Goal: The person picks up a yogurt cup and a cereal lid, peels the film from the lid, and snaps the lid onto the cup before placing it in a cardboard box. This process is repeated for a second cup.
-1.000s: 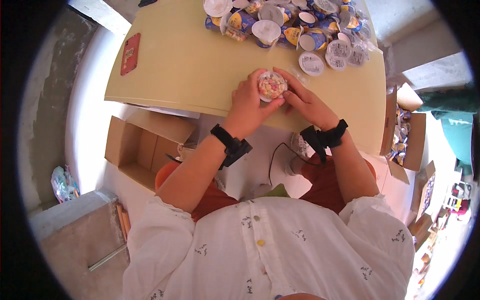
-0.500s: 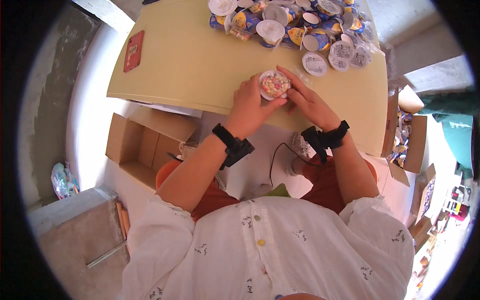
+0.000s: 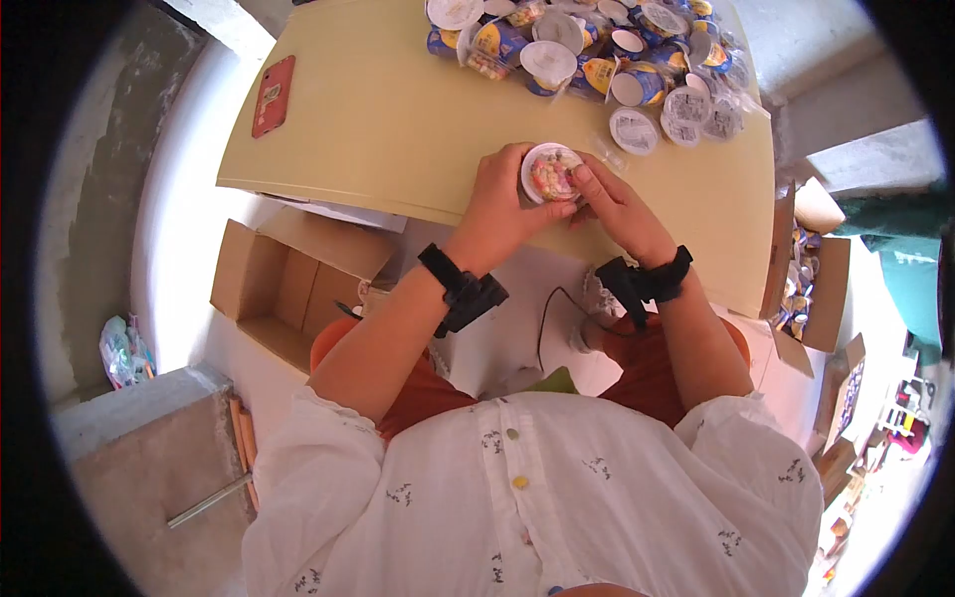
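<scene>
Between my two hands, over the near edge of the yellow table (image 3: 398, 149), is a small round cup (image 3: 550, 171) with a white rim and pink, yellow and white bits showing at its top. My left hand (image 3: 497, 204) is wrapped round the cup's left side. On its right side my right hand (image 3: 617, 204) grips it, the thumb lying over the top. The cup's underside is hidden by my fingers. Beyond my hands lies a heap of blue-and-yellow printed cups (image 3: 597, 75) and white round lids (image 3: 634, 131).
A red phone (image 3: 273, 97) lies at the table's left. Below on the left stands an open cardboard box (image 3: 288, 289). On the right, another box (image 3: 828, 289) holds similar cups. A dark cable (image 3: 542, 328) hangs between my knees.
My right thumb has moved from the cup's side onto its top. The cup has tilted slightly, and more of its white rim shows on the left.
</scene>
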The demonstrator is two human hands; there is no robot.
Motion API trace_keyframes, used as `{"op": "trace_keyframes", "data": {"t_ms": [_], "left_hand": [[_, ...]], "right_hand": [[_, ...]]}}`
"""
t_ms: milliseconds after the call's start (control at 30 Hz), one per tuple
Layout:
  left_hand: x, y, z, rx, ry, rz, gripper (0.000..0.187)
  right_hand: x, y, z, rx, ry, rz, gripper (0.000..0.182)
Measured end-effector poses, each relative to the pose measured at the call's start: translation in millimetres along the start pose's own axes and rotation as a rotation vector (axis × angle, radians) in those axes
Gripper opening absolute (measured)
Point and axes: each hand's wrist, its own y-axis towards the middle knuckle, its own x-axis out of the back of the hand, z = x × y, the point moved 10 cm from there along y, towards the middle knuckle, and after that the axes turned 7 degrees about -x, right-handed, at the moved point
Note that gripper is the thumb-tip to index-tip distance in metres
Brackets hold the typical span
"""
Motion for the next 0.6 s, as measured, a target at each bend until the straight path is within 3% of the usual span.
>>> {"op": "trace_keyframes", "data": {"t_ms": [67, 133, 367, 433, 600], "left_hand": [[2, -1, -3, -0.021, -0.010, -0.013, 0.070], [-1, -1, 0, 0.044, -0.397, -0.016, 0.070], [6, -7, -11, 0.054, -0.530, 0.106, 0.075], [7, -9, -12, 0.149, -0.667, 0.143, 0.073], [21, -15, -22, 0.150, -0.692, 0.158, 0.068]], "right_hand": [[-3, -1, 4, 0.000, 0.035, 0.002, 0.052], [-3, -1, 7, 0.001, 0.070, 0.002, 0.050], [-13, -4, 20, 0.093, 0.043, 0.034, 0.049], [-17, -5, 22, 0.112, 0.024, 0.043, 0.048], [-29, -10, 38, 0.197, 0.026, 0.040, 0.047]]}}
